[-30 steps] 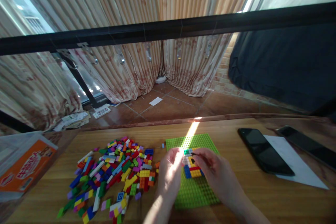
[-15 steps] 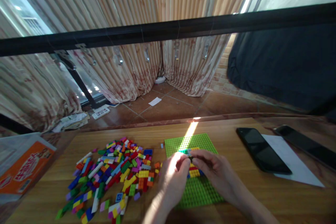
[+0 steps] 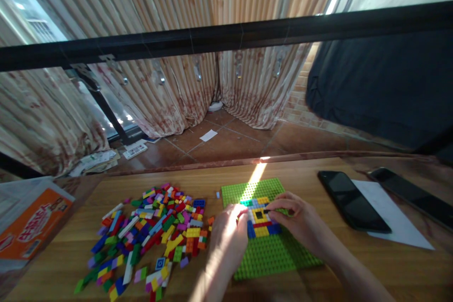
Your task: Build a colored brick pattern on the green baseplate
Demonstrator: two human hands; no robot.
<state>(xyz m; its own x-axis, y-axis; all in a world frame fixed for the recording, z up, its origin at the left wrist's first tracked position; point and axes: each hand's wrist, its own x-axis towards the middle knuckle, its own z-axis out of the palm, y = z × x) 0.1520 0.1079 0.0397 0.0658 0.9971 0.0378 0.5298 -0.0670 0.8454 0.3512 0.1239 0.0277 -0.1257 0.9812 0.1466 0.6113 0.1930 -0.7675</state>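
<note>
A green baseplate (image 3: 276,257) lies on the table and bears a flat patch of toy bricks (image 3: 262,231) in blue, yellow, red and white, with a dark gap near its middle. My left hand (image 3: 230,231) rests at the patch's left edge, its fingers curled and thumb pressed in; whatever they grip is hidden. At the patch's right side, my right hand (image 3: 297,219) pinches a small dark brick (image 3: 266,211) between thumb and forefinger, just right of the gap.
A large heap of loose bricks (image 3: 152,226) spreads over the table's left. Two phones (image 3: 354,200) and a white sheet (image 3: 403,226) lie on the right. An orange-labelled plastic bag (image 3: 35,222) sits far left. A black rail (image 3: 212,40) crosses beyond the table.
My hands have parted: the right moved right with the small dark brick, the left slightly left. The middle of the brick patch, covered before, now shows.
</note>
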